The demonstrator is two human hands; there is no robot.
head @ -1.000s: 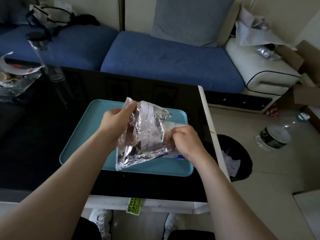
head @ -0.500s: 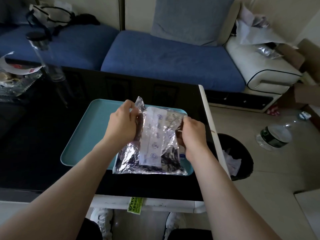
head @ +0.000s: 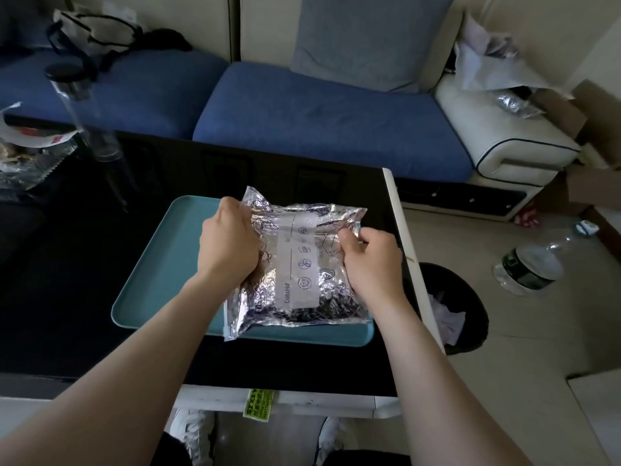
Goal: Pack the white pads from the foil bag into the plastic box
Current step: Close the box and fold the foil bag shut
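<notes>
Teal tray (head: 161, 264) beneath foil bag (head: 302, 260)

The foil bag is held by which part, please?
The left hand grips the foil bag by its left side; right hand pinches its right edge.

The white label (head: 299, 264) on the foil bag (head: 339, 297) reads "Content"; the green sticker (head: 258, 403) starts "SIX" (rest too small)

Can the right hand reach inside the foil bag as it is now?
Probably not yet. The foil bag shows no opening in this view; the right hand only pinches its right edge, while the left hand grips its left edge.
</notes>
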